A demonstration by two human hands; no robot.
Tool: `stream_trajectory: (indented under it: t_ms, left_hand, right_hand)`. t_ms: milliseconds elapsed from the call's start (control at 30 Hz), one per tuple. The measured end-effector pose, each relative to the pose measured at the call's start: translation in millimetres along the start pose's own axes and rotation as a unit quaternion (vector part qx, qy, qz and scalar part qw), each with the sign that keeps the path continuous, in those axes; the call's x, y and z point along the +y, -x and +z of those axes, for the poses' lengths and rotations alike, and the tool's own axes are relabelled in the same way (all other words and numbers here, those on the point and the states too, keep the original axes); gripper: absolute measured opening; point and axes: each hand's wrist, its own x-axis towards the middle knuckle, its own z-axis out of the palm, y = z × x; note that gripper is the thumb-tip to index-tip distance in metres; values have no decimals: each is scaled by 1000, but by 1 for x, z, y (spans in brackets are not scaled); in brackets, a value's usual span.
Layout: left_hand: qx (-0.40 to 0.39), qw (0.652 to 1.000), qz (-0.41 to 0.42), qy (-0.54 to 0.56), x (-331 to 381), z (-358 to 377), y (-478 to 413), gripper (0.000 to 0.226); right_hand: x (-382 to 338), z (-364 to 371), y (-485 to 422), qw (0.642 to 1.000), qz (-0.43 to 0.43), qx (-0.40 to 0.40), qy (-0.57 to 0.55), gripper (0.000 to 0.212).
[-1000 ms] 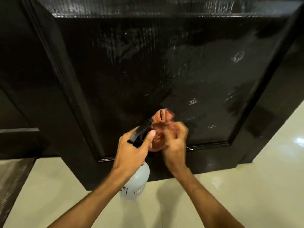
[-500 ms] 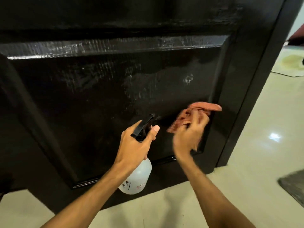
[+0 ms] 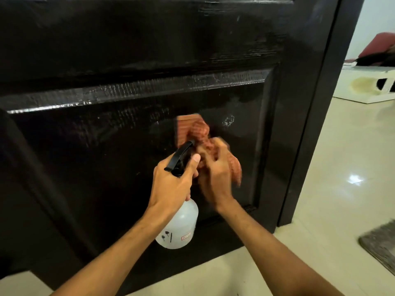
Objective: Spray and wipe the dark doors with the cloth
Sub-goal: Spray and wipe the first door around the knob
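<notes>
A dark glossy door (image 3: 106, 157) fills most of the view, with wet streaks on its lower recessed panel. My left hand (image 3: 173, 184) grips the black trigger head of a white spray bottle (image 3: 179, 227), held close to the panel. Right beside it, my right hand (image 3: 215, 180) holds a crumpled reddish-orange cloth (image 3: 196, 133) against the panel. The cloth and right hand are blurred by motion. A small foamy spot (image 3: 228, 121) sits on the panel to the right of the cloth.
The door's edge and dark frame (image 3: 316, 124) stand at the right. Beyond lies a glossy cream tile floor (image 3: 342, 189) with a grey mat (image 3: 382, 246) at the lower right. White furniture (image 3: 367, 86) and something red show in the far room.
My right hand has swept the cloth from the panel's right side back to the left, next to the bottle. The view has shifted up and right. My left hand keeps the bottle.
</notes>
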Motion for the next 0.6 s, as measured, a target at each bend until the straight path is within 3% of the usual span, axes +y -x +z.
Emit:
stream_trajectory:
  t_ms: [33, 100, 133, 167, 233, 300, 367, 433, 467, 533, 600]
  left_hand:
    - [-5, 1000, 5, -5, 3, -3, -1, 26]
    - [-1, 1000, 14, -21, 9, -12, -3, 28]
    - [12, 999, 16, -29, 11, -20, -5, 29]
    - [24, 999, 17, -34, 11, -29, -5, 29]
    - [40, 999, 17, -31, 9, -44, -4, 25]
    - [52, 998, 19, -31, 8, -55, -1, 21]
    - [52, 998, 18, -37, 9, -64, 2, 23]
    - [47, 998, 25, -33, 9, -74, 4, 22]
    - [55, 998, 27, -34, 7, -85, 6, 19]
    - [81, 996, 25, -32, 1, -107, 11, 12]
    - [109, 993, 19, -30, -4, -125, 18, 10]
  right_hand:
    - [12, -5, -12, 996, 55, 63, 9, 46]
    - [30, -17, -38, 947, 230, 226, 19, 48]
    - [23, -12, -45, 929, 271, 253, 17, 47]
    - [9, 0, -45, 940, 246, 234, 29, 47]
    - [-32, 29, -29, 990, 84, 105, 48, 41]
    - [-45, 40, -18, 996, -73, 2, 52, 33]
    - [-30, 32, -36, 997, -32, 72, 27, 34]
    - [-20, 17, -61, 962, 152, 228, -1, 43]
    - [-28, 18, -67, 943, 208, 261, -4, 49]
    - [-69, 45, -59, 965, 174, 196, 17, 52]
    - [-117, 77, -33, 998, 4, 50, 31, 44]
